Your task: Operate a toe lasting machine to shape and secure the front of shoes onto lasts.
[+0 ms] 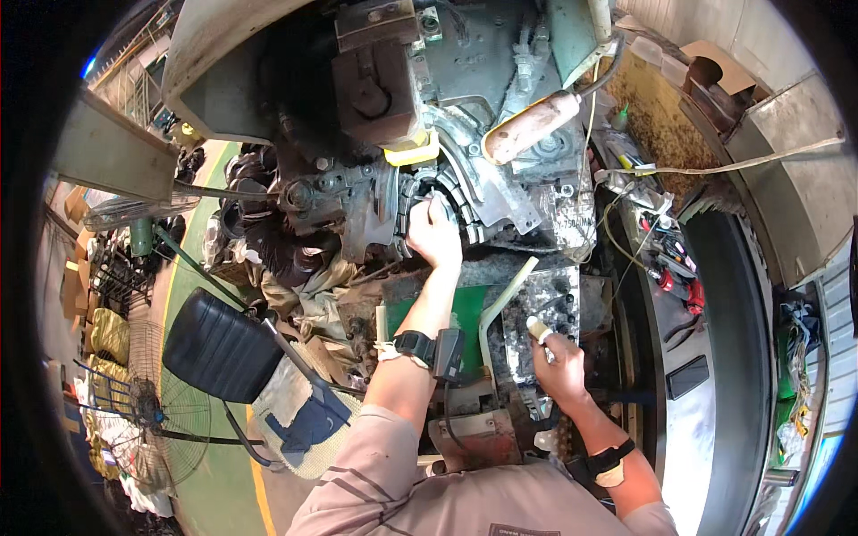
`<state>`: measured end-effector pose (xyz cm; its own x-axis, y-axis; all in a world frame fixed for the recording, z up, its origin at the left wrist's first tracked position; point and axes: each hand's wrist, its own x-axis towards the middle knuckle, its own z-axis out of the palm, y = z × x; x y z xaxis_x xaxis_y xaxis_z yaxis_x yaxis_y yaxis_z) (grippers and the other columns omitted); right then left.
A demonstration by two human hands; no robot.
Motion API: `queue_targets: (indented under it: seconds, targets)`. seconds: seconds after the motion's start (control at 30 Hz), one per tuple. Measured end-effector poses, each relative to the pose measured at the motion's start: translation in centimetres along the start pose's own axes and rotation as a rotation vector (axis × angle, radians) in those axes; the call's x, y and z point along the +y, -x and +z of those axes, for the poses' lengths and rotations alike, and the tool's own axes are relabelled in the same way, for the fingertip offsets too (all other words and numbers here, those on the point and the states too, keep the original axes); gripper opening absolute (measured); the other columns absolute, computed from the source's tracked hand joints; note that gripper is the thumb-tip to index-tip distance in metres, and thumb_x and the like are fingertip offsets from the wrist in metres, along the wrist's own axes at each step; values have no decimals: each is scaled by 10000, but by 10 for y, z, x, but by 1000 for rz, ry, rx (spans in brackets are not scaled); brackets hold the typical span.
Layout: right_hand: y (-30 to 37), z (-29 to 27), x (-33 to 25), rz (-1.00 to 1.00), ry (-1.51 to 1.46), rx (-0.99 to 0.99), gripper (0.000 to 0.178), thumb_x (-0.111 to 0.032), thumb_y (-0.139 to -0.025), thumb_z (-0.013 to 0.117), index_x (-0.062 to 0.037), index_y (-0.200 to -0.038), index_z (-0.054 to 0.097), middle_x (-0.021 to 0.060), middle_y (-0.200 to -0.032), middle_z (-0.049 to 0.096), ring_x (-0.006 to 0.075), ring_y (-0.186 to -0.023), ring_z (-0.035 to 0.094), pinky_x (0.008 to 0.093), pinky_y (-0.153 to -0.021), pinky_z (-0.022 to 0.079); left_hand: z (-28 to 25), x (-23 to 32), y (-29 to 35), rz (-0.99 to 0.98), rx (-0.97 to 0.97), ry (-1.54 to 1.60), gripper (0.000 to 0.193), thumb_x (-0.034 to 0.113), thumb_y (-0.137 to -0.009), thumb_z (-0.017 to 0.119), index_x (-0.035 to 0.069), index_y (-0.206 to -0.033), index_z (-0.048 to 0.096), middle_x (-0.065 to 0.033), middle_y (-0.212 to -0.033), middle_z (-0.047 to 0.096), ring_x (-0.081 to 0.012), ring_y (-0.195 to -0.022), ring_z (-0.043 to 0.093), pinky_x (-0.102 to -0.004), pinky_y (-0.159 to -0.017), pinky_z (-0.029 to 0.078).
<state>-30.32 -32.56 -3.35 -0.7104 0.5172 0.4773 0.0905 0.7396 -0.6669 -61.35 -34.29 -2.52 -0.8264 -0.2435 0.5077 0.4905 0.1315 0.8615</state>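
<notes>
My left hand (435,230) reaches forward into the machine (353,201), its fingers curled together at a ring of dark, block-like segments (463,192). Whatever those fingers pinch is hidden from view. Lower and to the right, my right hand (561,364) is closed around a small brush (537,329) with pale bristles, which point up and away from me. Beneath the brush lies a worn, grey metal plate (559,304) with holes. A bent, pale bar (500,299) stands between my two forearms. A yellow-edged part (413,150) sits just above the segment ring.
A work lamp (532,127) hangs at the upper right of the ring. To my left stand a black chair (228,347) and a wire fan (147,406). On the right are a bench with red-handled tools (684,290) and a phone-like dark slab (687,377).
</notes>
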Motion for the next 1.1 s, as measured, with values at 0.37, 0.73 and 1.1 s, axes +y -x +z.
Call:
queue_targets:
  seconds: [0.37, 0.73, 1.1]
  targets:
    - [2, 1, 4, 9, 28, -18, 95, 8, -845, 698, -2, -939, 702, 188, -807, 676, 373, -703, 670, 402, -608, 530, 31, -17, -7, -263, 82, 387, 144, -19, -925, 662, -39, -793, 609, -30, -724, 587, -102, -658, 512, -253, -593, 397]
    - [-1, -1, 0, -2, -2, -24, 107, 17, -850, 692, 2, -956, 693, 183, -788, 665, 365, -689, 668, 398, -594, 523, 37, -14, -7, -395, 124, 506, 75, -92, -907, 668, -71, -972, 638, -110, -885, 670, -158, -761, 639, -252, -667, 529]
    - [-2, 0, -1, -16, -34, 2, 48, 19, -848, 692, 12, -890, 669, 182, -763, 644, 375, -674, 650, 410, -590, 512, 31, 5, -10, -546, 171, 686, 140, -113, -908, 648, -114, -1047, 633, -160, -995, 684, -222, -855, 682, -297, -791, 594]
